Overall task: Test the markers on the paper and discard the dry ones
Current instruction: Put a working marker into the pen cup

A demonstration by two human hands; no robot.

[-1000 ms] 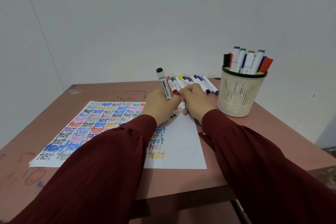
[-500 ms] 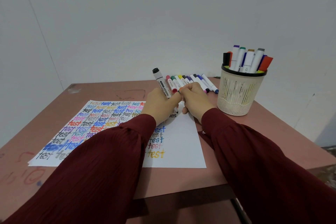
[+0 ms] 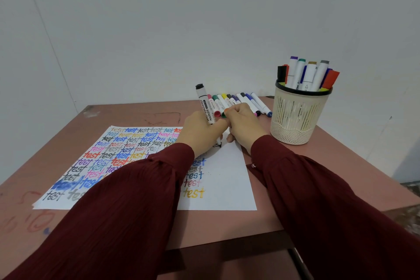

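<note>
My left hand (image 3: 201,130) grips a black whiteboard marker (image 3: 205,107), its cap end pointing up and its tip touching the white paper (image 3: 223,179) beside a fresh black mark. Right beside it, my right hand (image 3: 242,125) rests on the paper's upper right part, touching the left hand. Its fingers are curled and I see nothing held in them. Rows of the word "test" in many colours cover the left and middle of the sheet. My sleeves hide part of it.
Several capped markers (image 3: 243,102) lie in a row on the brown table (image 3: 341,179) just behind my hands. At the right a cream mesh pen cup (image 3: 297,118) holds several more markers. White walls close the back and left.
The marker in my left hand has swung from leaning left to more upright, its tip still on the paper. My right hand has stayed in place.
</note>
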